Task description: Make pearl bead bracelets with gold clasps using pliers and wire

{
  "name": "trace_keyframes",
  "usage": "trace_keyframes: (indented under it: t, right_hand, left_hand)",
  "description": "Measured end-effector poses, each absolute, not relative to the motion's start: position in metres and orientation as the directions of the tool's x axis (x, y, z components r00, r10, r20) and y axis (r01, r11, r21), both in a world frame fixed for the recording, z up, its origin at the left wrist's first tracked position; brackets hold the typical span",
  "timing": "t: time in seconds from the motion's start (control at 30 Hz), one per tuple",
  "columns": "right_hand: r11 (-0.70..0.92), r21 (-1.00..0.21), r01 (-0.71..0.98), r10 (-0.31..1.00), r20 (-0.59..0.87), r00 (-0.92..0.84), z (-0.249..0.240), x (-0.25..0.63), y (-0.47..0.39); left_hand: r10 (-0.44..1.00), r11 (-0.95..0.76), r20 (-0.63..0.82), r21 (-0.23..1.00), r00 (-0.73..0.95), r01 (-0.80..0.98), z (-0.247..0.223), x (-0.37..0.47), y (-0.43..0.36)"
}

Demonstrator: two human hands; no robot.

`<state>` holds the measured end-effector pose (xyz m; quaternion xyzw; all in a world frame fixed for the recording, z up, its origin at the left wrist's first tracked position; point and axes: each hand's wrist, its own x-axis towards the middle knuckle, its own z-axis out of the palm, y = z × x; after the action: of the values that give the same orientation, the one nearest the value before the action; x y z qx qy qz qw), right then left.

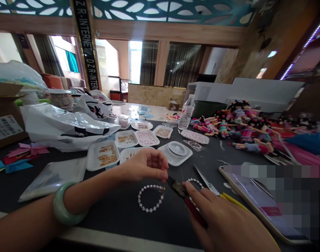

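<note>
Left hand (146, 166) reaches in, fingers pinching our bracelet (150, 198), hanging loop-down; right fist (220, 213) grips pliers (179, 189), long axis slanting, tips up-left.

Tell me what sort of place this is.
Probably a small craft workspace set up in a lobby or office: white plastic trays of gold-coloured pieces, a pile of small yarn-like dolls, and, behind, a dark pillar lettered "INTERNET".
</note>
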<state>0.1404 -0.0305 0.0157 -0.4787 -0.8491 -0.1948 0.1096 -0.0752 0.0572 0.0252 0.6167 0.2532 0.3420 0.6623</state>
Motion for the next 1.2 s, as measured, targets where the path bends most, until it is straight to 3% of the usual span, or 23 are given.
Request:
trace_keyframes:
  t: [0.43, 0.7, 1.2]
  right_hand:
    - [0.355, 0.374, 0.857, 0.776, 0.394, -0.493, 0.02, 0.13, -0.022]
    - [0.405, 0.455, 0.793, 0.754, 0.324, -0.571, 0.026, 0.131, -0.019]
    - [0.448, 0.301, 0.842, 0.867, 0.083, -0.491, 0.041, 0.134, -0.004]
  left_hand:
    - [0.851, -0.031, 0.022, 1.0, 0.525, 0.007, 0.02, -0.072, 0.058]
    - [0.848, 0.027, -0.037, 0.999, 0.528, 0.027, 0.014, -0.07, 0.06]
    - [0.861, -0.025, -0.003, 0.999, 0.509, 0.048, 0.016, -0.07, 0.058]
